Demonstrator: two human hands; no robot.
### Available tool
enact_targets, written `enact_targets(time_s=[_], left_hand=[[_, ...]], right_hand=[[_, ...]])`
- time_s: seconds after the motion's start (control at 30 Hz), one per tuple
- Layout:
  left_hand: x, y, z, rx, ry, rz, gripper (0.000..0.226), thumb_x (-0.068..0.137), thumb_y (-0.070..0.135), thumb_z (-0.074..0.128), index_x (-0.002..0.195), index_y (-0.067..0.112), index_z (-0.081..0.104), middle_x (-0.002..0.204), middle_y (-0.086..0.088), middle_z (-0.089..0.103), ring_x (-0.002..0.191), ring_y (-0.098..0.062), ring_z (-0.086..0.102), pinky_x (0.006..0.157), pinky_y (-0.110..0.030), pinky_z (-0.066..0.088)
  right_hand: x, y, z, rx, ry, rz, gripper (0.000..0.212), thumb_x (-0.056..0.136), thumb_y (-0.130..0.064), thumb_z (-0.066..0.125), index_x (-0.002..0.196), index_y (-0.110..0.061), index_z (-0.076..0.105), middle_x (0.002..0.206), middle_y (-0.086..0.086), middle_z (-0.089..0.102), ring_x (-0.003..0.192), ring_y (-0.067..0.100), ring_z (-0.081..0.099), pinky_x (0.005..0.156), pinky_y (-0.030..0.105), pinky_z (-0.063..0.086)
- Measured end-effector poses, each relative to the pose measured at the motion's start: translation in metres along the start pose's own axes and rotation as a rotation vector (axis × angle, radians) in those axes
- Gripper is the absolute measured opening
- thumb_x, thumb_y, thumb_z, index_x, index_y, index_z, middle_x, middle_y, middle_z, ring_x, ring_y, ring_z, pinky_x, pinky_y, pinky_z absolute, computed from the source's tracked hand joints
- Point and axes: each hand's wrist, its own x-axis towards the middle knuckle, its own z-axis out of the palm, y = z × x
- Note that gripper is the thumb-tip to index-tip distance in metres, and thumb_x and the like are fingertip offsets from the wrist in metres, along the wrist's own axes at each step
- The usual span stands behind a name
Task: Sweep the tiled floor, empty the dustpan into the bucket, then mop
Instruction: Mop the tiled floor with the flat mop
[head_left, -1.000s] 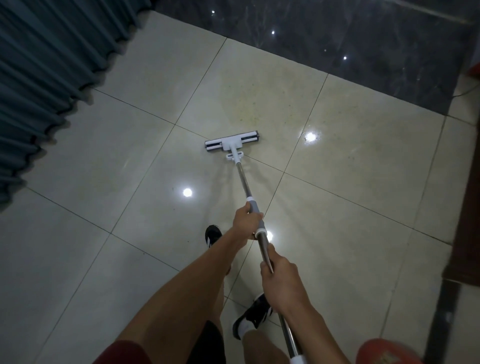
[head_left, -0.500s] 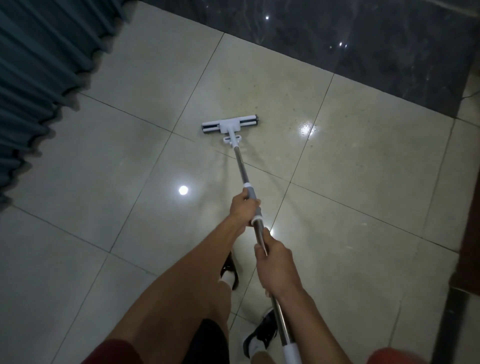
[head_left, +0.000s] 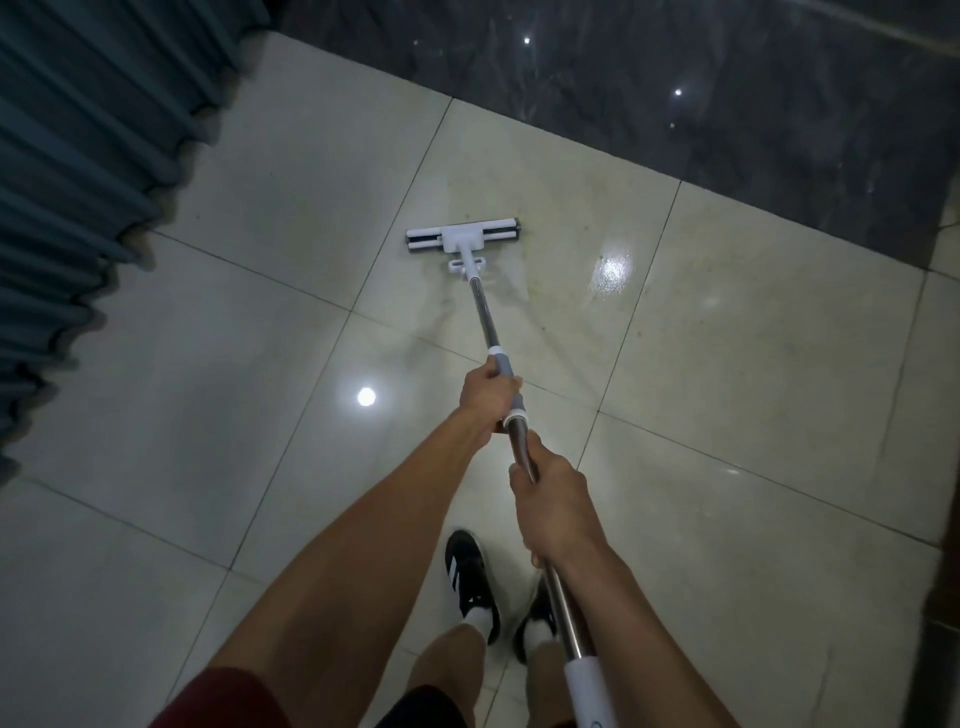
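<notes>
A flat mop with a white head (head_left: 464, 237) lies on the pale tiled floor (head_left: 208, 415) ahead of me, its metal pole (head_left: 483, 317) running back toward my body. My left hand (head_left: 488, 397) grips the grey sleeve of the pole, farther forward. Lower down the bare metal, my right hand (head_left: 553, 509) grips the pole. A wet sheen shows on the tile to the right of the mop head. No dustpan or bucket is in view.
Teal curtain folds (head_left: 88, 182) hang along the left side. A dark marble strip (head_left: 675, 104) borders the pale tiles at the back. A dark wooden edge (head_left: 940, 571) runs down the right side. My black shoes (head_left: 470, 582) stand below the hands.
The mop head has slid farther away across the tile and both hands have moved forward with the pole. I have stepped forward, my left shoe now ahead.
</notes>
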Motion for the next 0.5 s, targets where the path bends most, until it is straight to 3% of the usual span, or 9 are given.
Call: enact_targets(time_s=[0.1, 0.23, 0.4, 0.5], left_hand=[[0.014, 0.03, 0.006, 0.019, -0.018, -0.008, 0.013, 0.093, 0.009, 0.065, 0.083, 0.015, 0.062, 0.086, -0.009, 0.063, 0.078, -0.028, 0.063, 0.078, -0.052, 0.061], [0.036, 0.071, 0.014, 0.035, -0.012, -0.015, 0.008, 0.095, 0.01, 0.065, 0.089, 0.015, 0.062, 0.092, -0.009, 0.064, 0.082, -0.028, 0.064, 0.073, -0.045, 0.062], [0.066, 0.129, 0.024, 0.034, 0.019, -0.02, 0.014, 0.097, 0.011, 0.064, 0.085, 0.019, 0.062, 0.095, -0.011, 0.064, 0.083, -0.029, 0.065, 0.083, -0.051, 0.061], [0.082, 0.156, 0.025, 0.039, 0.024, -0.015, 0.017, 0.098, 0.01, 0.062, 0.085, 0.021, 0.061, 0.095, -0.01, 0.063, 0.083, -0.028, 0.064, 0.079, -0.047, 0.061]], right_hand=[[0.024, -0.019, -0.017, -0.043, 0.001, -0.034, 0.044, 0.102, -0.022, 0.045, 0.144, -0.034, 0.042, 0.083, 0.0, 0.061, 0.068, 0.015, 0.059, 0.059, 0.026, 0.046], [0.062, -0.046, -0.037, -0.064, -0.012, -0.031, 0.045, 0.103, -0.022, 0.044, 0.146, -0.034, 0.04, 0.087, 0.005, 0.064, 0.073, 0.019, 0.064, 0.064, 0.031, 0.053], [0.108, -0.085, -0.062, -0.054, -0.026, -0.049, 0.047, 0.104, -0.023, 0.044, 0.15, -0.033, 0.036, 0.087, 0.003, 0.062, 0.065, 0.011, 0.058, 0.052, 0.019, 0.038], [0.13, -0.109, -0.072, -0.042, -0.032, -0.027, 0.048, 0.105, -0.024, 0.044, 0.151, -0.031, 0.035, 0.089, 0.002, 0.062, 0.065, 0.01, 0.058, 0.05, 0.017, 0.037]])
